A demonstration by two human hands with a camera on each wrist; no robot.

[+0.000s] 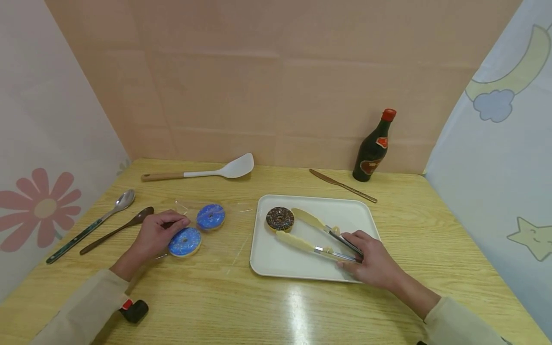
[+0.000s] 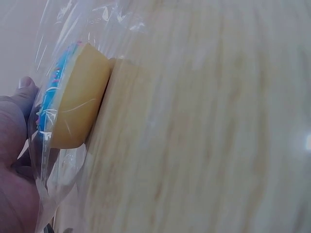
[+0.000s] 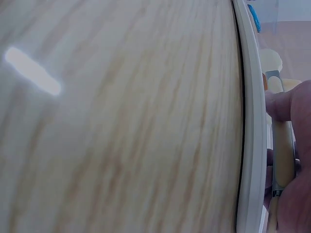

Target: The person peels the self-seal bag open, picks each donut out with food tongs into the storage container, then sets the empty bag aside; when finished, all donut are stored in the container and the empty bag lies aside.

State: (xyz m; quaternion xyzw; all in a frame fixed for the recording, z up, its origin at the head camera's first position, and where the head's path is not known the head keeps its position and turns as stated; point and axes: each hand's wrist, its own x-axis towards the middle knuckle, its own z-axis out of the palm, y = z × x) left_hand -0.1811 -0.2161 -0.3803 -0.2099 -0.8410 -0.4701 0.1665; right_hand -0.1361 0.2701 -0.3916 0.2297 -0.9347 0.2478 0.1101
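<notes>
My left hand [image 1: 156, 234] grips the edge of a clear plastic bag [image 1: 233, 239] at the left of the table. Two blue-iced donuts lie in the bag: one [image 1: 184, 242] right beside my fingers, the other [image 1: 211, 217] behind it. The left wrist view shows the nearer donut [image 2: 80, 97] side-on under the film. My right hand [image 1: 373, 258] holds a pair of tongs [image 1: 316, 247] low over a white tray [image 1: 267, 268]. Their cream tips stand apart near a chocolate donut [image 1: 280, 219] with sprinkles; whether they touch it is unclear.
Behind the bag lies a white spatula [image 1: 237, 166]. A green-handled spoon [image 1: 86, 238] and a wooden spoon [image 1: 116, 232] are left of my hand. Beyond the tray are a copper-coloured knife [image 1: 342, 185] and a dark bottle [image 1: 372, 151] with a red cap.
</notes>
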